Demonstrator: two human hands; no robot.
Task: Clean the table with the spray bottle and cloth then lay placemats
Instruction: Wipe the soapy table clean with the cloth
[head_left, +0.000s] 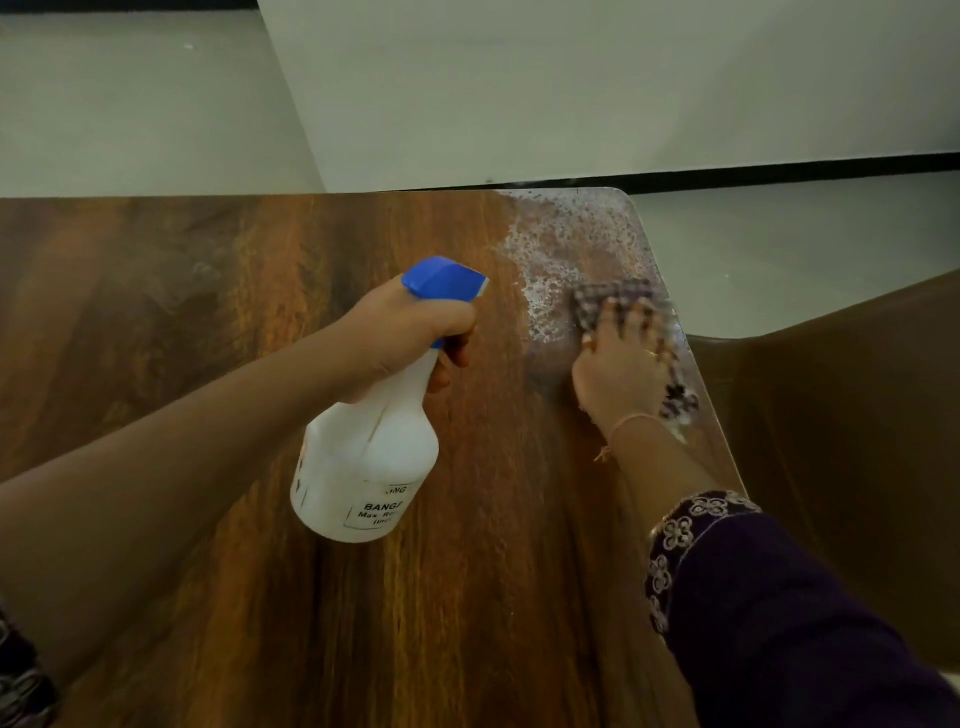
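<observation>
My left hand (415, 327) grips the neck of a white spray bottle (363, 467) with a blue trigger head, held tilted above the wooden table (208, 322), nozzle toward the far right corner. Foamy spray droplets (566, 249) cover that corner. My right hand (621, 369) presses a checked purple-and-white cloth (623, 304) flat on the table by its right edge, at the near side of the wet patch. The cloth is blurred and partly hidden under my fingers.
A brown chair (841, 415) stands close against the table's right edge. Beyond the table's far edge is pale floor and a white wall (571, 93) with a dark skirting strip. No placemats are in view.
</observation>
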